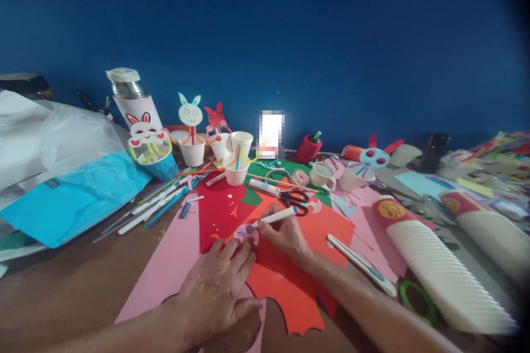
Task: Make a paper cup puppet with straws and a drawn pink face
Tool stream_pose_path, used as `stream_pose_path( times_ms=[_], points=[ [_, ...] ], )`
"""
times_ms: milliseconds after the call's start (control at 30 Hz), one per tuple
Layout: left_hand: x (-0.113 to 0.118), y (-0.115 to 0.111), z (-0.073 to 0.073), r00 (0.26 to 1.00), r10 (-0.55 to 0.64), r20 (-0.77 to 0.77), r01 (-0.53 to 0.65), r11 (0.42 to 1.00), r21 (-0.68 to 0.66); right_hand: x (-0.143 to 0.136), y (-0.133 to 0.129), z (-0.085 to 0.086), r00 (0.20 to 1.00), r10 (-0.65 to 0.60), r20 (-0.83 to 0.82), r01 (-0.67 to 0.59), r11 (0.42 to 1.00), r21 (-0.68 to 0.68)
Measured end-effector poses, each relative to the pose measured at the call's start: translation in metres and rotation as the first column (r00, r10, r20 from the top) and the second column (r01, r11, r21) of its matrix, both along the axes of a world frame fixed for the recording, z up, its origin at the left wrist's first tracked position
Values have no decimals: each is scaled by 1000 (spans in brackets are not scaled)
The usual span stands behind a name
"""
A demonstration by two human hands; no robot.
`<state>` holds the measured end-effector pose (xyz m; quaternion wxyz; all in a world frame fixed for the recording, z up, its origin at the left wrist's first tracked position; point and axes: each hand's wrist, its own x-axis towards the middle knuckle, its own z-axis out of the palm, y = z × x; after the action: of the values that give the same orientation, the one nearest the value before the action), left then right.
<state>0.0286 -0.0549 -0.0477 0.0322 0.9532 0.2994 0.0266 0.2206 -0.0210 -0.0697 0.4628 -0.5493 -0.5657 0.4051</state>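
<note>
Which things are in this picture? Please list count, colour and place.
marker: one, white, centre
paper piece: one, pink, centre
card sheets: several, orange, red, pink, green, middle
scissors: one, black-handled, behind marker
utility knife: one, white and grey, right
cup stacks: two, white and red, right
ring: one, green, right
mug: one, white, behind scissors
cup figures: four, white, red, blue, back
flask: one, pink, back left
pens: several, white, blue, left
packet: one, blue, left
wall: one, blue, back
table: one, brown, underneath
clutter: uncountable, mixed, far right
left hand: one, bare, at paper piece
right hand: one, bare, gripping marker
</note>
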Motion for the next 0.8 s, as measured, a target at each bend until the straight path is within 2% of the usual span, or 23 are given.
stream_pose_path(
  times_ms=[267, 367, 467, 633, 733, 800],
  points=[
    [-2, 0, -4, 1000, -6, -23, 7, 999, 44, -1, 4, 9, 987, -76, -142, 84, 995, 52],
    [-1, 2, -1, 998, -29, -57, 32, 998, 60, 1, 5, 10, 988, -72, -135, 91, 986, 141],
    [0, 3, 2, 998, -23, -62, 27, 998, 55, 3, 5, 8, 995, -78, -54, 89, 963, 255],
    [1, 1, 6, 996, -8, -88, 9, 1000, 10, 10, 4, -2, 992, -91, 92, 51, 928, 370],
    [-2, 0, 0, 997, -8, -78, 8, 1000, -4, 20, 4, -4, 947, -93, 307, -72, 870, 488],
    [-4, -1, -7, 999, -2, -42, 3, 1000, 8, 28, 5, -2, 905, -94, 415, -151, 840, 521]
  ],
)
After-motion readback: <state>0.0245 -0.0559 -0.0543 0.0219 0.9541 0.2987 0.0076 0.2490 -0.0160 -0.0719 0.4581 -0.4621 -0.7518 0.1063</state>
